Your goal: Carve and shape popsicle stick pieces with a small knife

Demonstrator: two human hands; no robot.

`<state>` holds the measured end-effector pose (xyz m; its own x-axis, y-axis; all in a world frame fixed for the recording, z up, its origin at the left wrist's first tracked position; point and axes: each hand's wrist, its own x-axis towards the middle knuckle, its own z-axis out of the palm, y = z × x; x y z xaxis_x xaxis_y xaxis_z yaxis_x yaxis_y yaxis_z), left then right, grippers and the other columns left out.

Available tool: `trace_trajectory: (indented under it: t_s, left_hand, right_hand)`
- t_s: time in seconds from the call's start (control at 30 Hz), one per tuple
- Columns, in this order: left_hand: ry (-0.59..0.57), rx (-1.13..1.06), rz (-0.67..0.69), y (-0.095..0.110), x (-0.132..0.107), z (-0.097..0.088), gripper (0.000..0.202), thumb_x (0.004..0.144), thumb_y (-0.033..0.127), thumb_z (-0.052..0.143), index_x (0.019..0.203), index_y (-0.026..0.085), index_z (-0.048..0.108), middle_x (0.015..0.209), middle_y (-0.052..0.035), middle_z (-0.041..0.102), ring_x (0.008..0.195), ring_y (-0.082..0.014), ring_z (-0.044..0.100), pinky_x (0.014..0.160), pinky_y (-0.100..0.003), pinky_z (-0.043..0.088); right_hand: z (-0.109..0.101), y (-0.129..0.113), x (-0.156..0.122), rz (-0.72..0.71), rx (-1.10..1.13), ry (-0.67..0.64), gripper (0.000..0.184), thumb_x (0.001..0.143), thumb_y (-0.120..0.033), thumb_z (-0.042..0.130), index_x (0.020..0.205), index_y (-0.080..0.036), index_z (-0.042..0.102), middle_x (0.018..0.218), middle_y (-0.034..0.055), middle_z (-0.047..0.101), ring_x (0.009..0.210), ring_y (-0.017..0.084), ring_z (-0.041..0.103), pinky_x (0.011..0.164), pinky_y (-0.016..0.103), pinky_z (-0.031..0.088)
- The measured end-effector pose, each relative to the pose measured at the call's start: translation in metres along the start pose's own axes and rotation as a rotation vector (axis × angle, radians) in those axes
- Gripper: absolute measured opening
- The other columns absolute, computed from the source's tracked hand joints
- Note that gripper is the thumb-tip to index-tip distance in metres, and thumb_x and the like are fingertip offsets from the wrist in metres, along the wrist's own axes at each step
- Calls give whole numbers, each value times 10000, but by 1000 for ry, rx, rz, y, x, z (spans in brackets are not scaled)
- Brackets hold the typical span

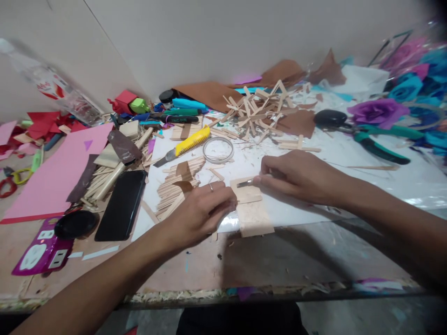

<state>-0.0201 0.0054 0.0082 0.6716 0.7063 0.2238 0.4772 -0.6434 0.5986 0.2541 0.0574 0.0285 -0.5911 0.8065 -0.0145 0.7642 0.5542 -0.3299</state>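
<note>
My left hand point(200, 211), a ring on one finger, presses its curled fingers down on a flat panel of glued wooden sticks point(253, 215) that lies on a white sheet point(307, 153). My right hand point(296, 176) is closed around a small craft knife point(245, 183) whose metal blade points left and rests on the panel's upper part. A stack of loose wooden sticks point(178, 186) lies just left of my left hand.
A yellow utility knife point(186, 144) and a tape ring point(218, 150) lie behind the panel. Scrap sticks point(256, 114) are heaped at the back. A black phone point(121, 204), pink paper point(56, 174), a purple power strip point(42, 249), green-handled pliers point(366, 139) and paper flowers point(379, 112) surround the work area.
</note>
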Motion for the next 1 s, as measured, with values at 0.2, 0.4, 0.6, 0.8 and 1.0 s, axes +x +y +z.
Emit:
trace_trajectory:
  t_s: [0.2, 0.4, 0.6, 0.8, 1.0]
  left_hand:
    - [41, 19, 54, -6, -4, 4, 118, 1033, 135, 571, 1096, 186, 656, 928, -28, 625, 839, -135, 582, 724, -264, 421]
    - [-27, 120, 107, -12, -8, 4, 129, 1032, 143, 538, 1026, 185, 660, 920, -44, 580, 795, -159, 542, 698, -300, 413]
    - [42, 112, 101, -8, -6, 7, 165, 1059, 158, 512, 1170, 184, 632, 982, -66, 641, 898, -174, 606, 790, -304, 478]
    - [208, 28, 4, -1, -1, 8, 36, 979, 177, 686, 964, 145, 691, 816, -21, 698, 712, -115, 609, 661, -240, 452]
    - [340, -238, -260, 8, 3, 11, 156, 929, 275, 750, 830, 155, 736, 679, -2, 703, 579, -100, 566, 550, -235, 403]
  right_hand:
    - [-2, 1, -1, -32, 21, 82, 414, 1023, -558, 488, 875, -197, 628, 647, 19, 597, 578, 158, 479, 601, 306, 225]
    - [-2, 1, 0, -31, 29, 94, 425, 1023, -564, 487, 877, -193, 637, 641, 15, 585, 585, 159, 477, 617, 304, 244]
    - [0, -1, 0, -35, 31, 73, 412, 1026, -547, 492, 919, -191, 670, 652, 10, 586, 596, 161, 489, 611, 305, 236]
    - [1, -6, -2, 18, 128, 218, 443, 930, -601, 663, 764, -203, 560, 600, -32, 488, 571, 138, 433, 583, 291, 261]
    - [8, -32, -8, -73, 401, 228, 224, 936, -395, 712, 864, -185, 675, 640, -43, 520, 587, 114, 434, 568, 262, 303]
